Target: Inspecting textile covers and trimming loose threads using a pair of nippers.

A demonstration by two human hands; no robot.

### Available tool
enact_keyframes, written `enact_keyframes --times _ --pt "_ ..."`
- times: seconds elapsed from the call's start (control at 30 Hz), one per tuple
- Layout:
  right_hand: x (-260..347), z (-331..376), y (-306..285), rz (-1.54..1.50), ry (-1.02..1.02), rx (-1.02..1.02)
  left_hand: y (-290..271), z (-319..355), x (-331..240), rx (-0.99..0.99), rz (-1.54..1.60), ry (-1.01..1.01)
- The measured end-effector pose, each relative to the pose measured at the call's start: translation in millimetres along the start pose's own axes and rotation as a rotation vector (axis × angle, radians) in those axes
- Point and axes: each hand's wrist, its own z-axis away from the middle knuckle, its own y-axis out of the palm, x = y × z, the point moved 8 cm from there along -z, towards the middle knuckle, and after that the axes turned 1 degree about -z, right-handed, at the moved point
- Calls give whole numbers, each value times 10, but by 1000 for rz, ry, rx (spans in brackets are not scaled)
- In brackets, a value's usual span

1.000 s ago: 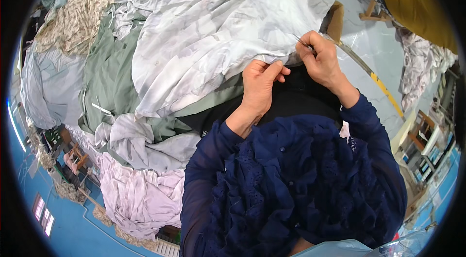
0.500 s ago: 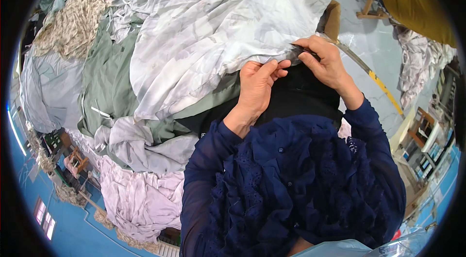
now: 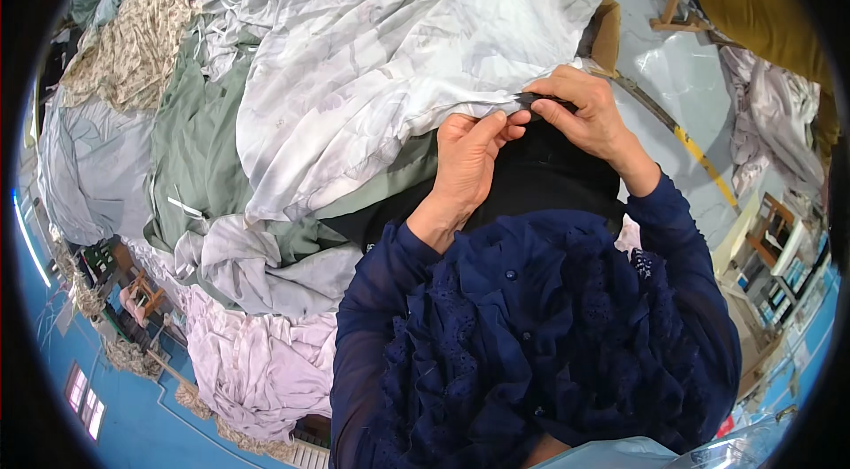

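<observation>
My left hand (image 3: 469,159) is closed, pinching the lower edge of a pale, faintly patterned white cloth (image 3: 354,97) between thumb and fingertips. In my right hand (image 3: 589,110) is a pair of small dark thread snips (image 3: 536,100), largely covered by the fingers. Their tip touches or nearly touches the pinched cloth edge, just beside the left fingertips. The white cloth spreads up and away from my hands, over a grey-green cloth (image 3: 199,132) and across my lap. Black fabric (image 3: 549,168) lies below my hands.
More garments are heaped at the left: a small-patterned beige cloth (image 3: 146,44), a pale grey one (image 3: 97,163) and a pinkish one (image 3: 257,363). A yellow-marked strip (image 3: 699,163) runs along the right. Another person's mustard clothing (image 3: 753,8) shows at the far right, above crumpled pale cloth (image 3: 775,115).
My right hand has shifted slightly left, bringing the snips' tip to the cloth edge; their blades look closer together. The left hand keeps its pinch. Pale cloth at the far right has moved.
</observation>
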Motion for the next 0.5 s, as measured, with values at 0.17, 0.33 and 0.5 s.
enact_keyframes --times 0.17,0.33,0.5 --pt "-17 -6 16 19 3 20 2 2 -12 0 -3 1" --pt "-121 40 -48 -143 36 -59 -15 -10 -12 -14 18 0" --pt "-396 168 -234 -236 132 -253 -29 7 -12 -32 27 -16"
